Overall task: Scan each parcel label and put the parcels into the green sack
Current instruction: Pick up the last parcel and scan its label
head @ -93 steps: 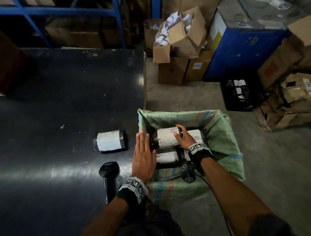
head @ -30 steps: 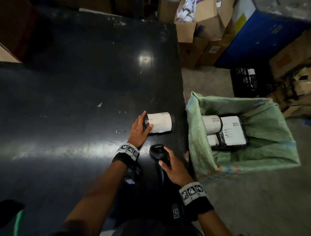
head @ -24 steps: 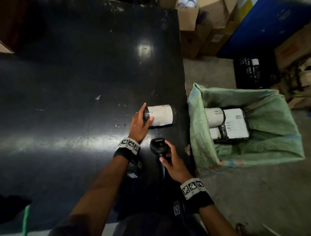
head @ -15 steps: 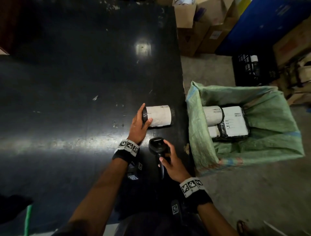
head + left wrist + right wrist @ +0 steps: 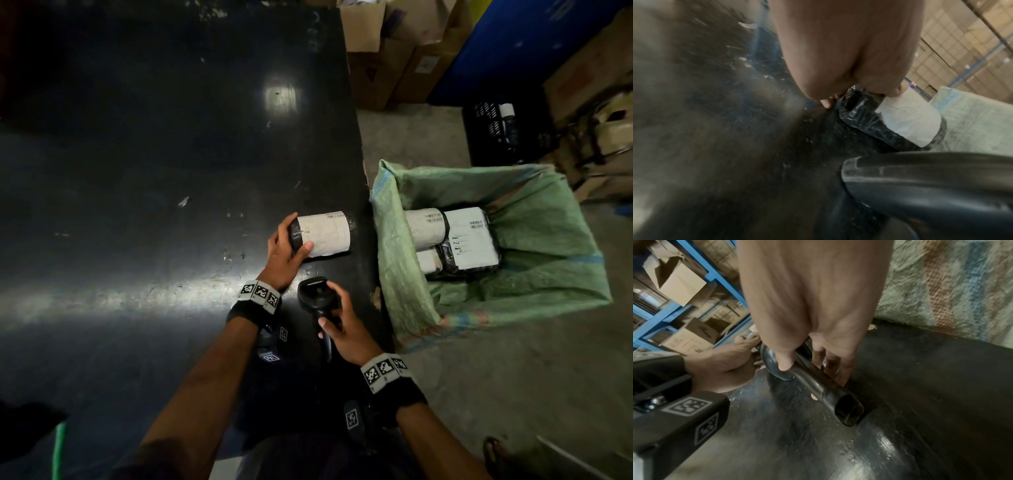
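Observation:
A black-wrapped parcel (image 5: 329, 234) with a white label lies on the dark table (image 5: 154, 205) near its right edge. My left hand (image 5: 297, 236) grips its left end, thumb in front and fingers over the top; the left wrist view shows that parcel (image 5: 906, 123) under my fingertips. Just in front of it, my right hand (image 5: 327, 305) holds the black handheld scanner (image 5: 313, 296). In the right wrist view the thumb presses the scanner (image 5: 818, 382) neck and the fingers wrap the handle. The green sack (image 5: 548, 246) stands open on the floor to the right, with three labelled parcels (image 5: 469, 236) inside.
Cardboard boxes (image 5: 376, 51) and a blue bin (image 5: 513, 44) stand on the floor behind the sack, with a black crate (image 5: 503, 133) beside them. Blue shelving (image 5: 663, 313) with cartons shows in the right wrist view. The table's right edge runs close alongside the sack.
My right hand left the sack and came back onto the scanner. My left hand moved from the table edge to the parcel's left end. In the last half second both hands barely moved.

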